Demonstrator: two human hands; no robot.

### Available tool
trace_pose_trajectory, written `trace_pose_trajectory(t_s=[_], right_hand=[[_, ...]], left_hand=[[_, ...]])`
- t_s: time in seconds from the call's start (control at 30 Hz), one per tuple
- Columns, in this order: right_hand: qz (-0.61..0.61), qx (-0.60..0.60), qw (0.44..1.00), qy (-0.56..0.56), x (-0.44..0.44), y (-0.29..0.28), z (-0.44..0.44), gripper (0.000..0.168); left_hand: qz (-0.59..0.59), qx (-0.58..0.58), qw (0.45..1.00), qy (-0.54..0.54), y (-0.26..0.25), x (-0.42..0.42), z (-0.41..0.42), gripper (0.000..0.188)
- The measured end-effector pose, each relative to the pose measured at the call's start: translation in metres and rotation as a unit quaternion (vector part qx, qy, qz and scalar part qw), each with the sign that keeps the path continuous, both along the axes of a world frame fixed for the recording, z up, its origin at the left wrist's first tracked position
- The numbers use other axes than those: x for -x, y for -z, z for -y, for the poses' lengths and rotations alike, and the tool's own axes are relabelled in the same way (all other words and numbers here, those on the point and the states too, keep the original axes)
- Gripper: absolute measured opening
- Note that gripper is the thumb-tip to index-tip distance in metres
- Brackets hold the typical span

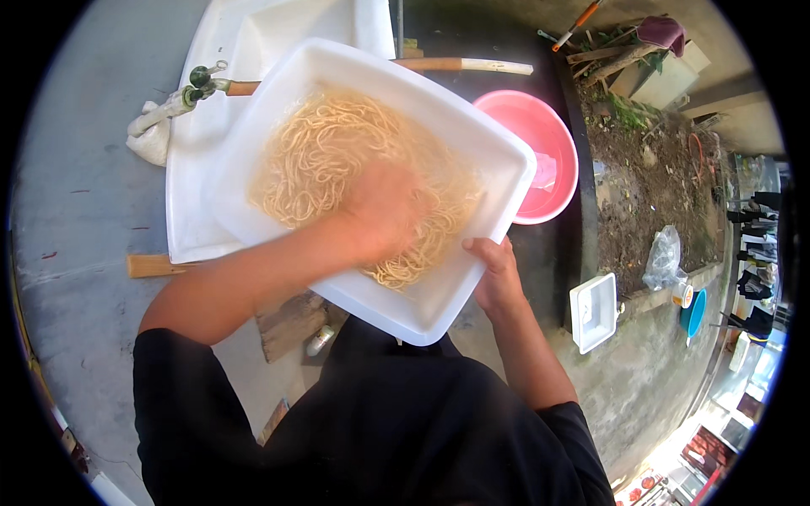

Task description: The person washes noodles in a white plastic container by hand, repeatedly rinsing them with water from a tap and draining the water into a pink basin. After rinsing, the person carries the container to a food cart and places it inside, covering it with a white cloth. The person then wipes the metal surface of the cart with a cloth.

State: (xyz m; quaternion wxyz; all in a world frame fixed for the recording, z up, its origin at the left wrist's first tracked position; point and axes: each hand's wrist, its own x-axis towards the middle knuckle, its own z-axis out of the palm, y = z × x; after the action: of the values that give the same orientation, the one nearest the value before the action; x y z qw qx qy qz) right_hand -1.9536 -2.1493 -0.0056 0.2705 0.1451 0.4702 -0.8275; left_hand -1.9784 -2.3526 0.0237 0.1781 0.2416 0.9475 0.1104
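Note:
A white plastic basin is tilted in front of me, holding cloudy water and a mass of pale yellow noodle-like strands. On the basin's right rim is my right hand, its thumb over the edge and its fingers hidden beneath. My left hand reaches into the water among the strands; it is blurred, and its fingers cannot be made out. Behind the basin a white sink shows, with a valve and pipe at its left side.
Beyond the basin's right corner stands a pink basin with water and a pink item in it. A wooden handle juts out behind. Farther right are a small white tray, a clear plastic bag and a teal basin. A bottle lies below.

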Motion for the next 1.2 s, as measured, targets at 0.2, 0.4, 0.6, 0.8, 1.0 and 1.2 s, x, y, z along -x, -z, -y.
trace_pose_trajectory(t_s=[0.2, 0.4, 0.6, 0.8, 1.0, 1.2], right_hand=[[-0.002, -0.019, 1.000, -0.004, -0.001, 0.004, -0.003, 0.060], [-0.019, -0.045, 0.999, -0.011, 0.000, 0.005, -0.001, 0.058], [0.022, 0.003, 1.000, -0.001, 0.001, 0.003, 0.004, 0.060], [0.037, -0.003, 0.999, -0.002, 0.000, 0.002, 0.000, 0.058], [0.041, -0.022, 0.998, -0.035, 0.000, 0.006, 0.000, 0.056], [0.093, -0.045, 0.994, -0.031, -0.005, 0.006, -0.002, 0.051]], left_hand=[[-0.064, 0.056, 0.996, 0.028, 0.014, 0.023, 0.025, 0.038], [-0.020, -0.030, 0.978, 0.208, 0.020, 0.000, 0.003, 0.039], [-0.051, 0.123, 0.991, -0.007, 0.028, 0.003, -0.006, 0.043], [0.022, 0.009, 0.994, 0.108, 0.007, 0.002, 0.046, 0.043], [0.128, -0.144, 0.966, 0.171, 0.018, -0.004, 0.017, 0.041], [-0.056, -0.086, 0.995, -0.018, 0.019, 0.004, 0.056, 0.045]])
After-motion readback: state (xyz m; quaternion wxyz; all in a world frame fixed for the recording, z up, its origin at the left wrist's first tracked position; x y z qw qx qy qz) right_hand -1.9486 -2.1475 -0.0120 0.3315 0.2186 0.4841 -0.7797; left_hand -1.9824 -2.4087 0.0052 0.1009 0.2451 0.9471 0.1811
